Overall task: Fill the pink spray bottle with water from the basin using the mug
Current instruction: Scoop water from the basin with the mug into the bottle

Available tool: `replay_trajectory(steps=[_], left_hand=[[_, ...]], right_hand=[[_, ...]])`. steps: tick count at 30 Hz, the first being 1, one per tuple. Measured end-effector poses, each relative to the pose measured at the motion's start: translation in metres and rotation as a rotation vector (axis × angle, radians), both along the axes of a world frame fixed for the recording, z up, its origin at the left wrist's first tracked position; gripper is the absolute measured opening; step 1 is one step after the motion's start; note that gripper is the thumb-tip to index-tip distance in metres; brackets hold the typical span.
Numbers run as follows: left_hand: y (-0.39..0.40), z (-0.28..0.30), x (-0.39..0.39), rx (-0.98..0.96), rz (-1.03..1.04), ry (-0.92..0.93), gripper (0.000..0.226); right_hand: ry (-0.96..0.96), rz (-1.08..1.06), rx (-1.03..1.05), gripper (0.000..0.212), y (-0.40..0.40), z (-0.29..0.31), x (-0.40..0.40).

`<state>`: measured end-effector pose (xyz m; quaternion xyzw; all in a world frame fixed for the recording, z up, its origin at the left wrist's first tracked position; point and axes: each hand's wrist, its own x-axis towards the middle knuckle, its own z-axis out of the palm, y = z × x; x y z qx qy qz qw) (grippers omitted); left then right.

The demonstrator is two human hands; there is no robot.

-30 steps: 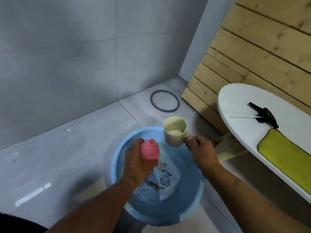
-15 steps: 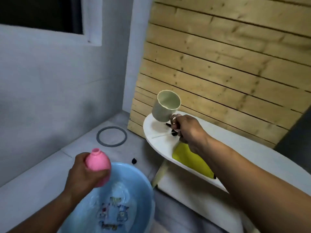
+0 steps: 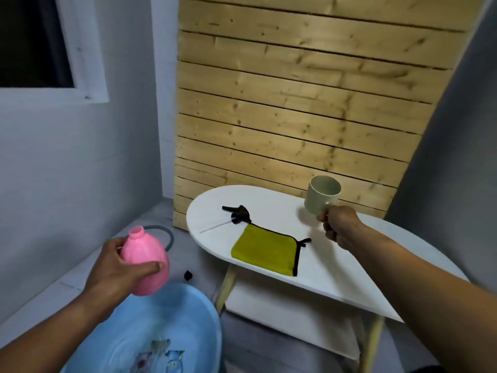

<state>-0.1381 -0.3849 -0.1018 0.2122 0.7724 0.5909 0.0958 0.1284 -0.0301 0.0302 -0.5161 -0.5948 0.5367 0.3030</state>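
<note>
Left hand [image 3: 115,267] grips open pink bottle [image 3: 146,262] over basin [image 3: 188,305]; tilt spills. Right hand [image 3: 338,224] holds mug [image 3: 321,195] above worktop [image 3: 336,270] far edge; drips could wet yellow cloth [image 3: 265,250].

Dim, soft indoor light, slight overall blur, wide-angle bending at edges.

Left hand [image 3: 115,267] grips pink bottle [image 3: 146,262] above basin [image 3: 188,305]; right hand [image 3: 340,226] holds mug [image 3: 321,195].
</note>
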Motion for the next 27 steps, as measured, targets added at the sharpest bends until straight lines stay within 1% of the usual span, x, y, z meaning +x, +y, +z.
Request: replay_trajectory(steps=[5, 7, 8, 12, 15, 17, 20, 25, 27], left_hand=[[-0.002, -0.001, -0.005, 0.001, 0.022, -0.009, 0.111], [0.000, 0.000, -0.008, -0.009, 0.026, -0.015, 0.115], [0.003, 0.001, -0.010, -0.011, 0.020, -0.015, 0.118], [0.010, 0.002, -0.010, -0.002, -0.008, -0.028, 0.116], [0.013, -0.001, -0.007, 0.005, -0.018, -0.028, 0.116], [0.014, -0.003, -0.008, 0.011, -0.018, -0.030, 0.116], [0.016, -0.001, -0.007, 0.021, -0.032, -0.042, 0.116], [0.018, 0.004, -0.001, 0.055, -0.047, -0.035, 0.106], [0.017, 0.004, 0.000, 0.051, -0.046, -0.046, 0.096]], right_hand=[[-0.012, -0.101, -0.034, 0.019, 0.019, -0.025, 0.009], [-0.026, -0.124, -0.059, 0.013, 0.022, -0.032, 0.007], [-0.027, -0.136, -0.071, 0.014, 0.024, -0.035, 0.007], [0.003, -0.181, -0.124, 0.020, 0.028, -0.045, 0.003], [0.017, -0.241, -0.141, 0.035, 0.030, -0.055, -0.001], [0.036, -0.271, -0.122, 0.042, 0.033, -0.062, -0.004], [0.038, -0.289, -0.101, 0.044, 0.034, -0.063, -0.006], [-0.114, -0.246, 0.022, 0.038, 0.034, -0.055, 0.002], [-0.149, -0.228, 0.094, 0.039, 0.042, -0.057, 0.007]])
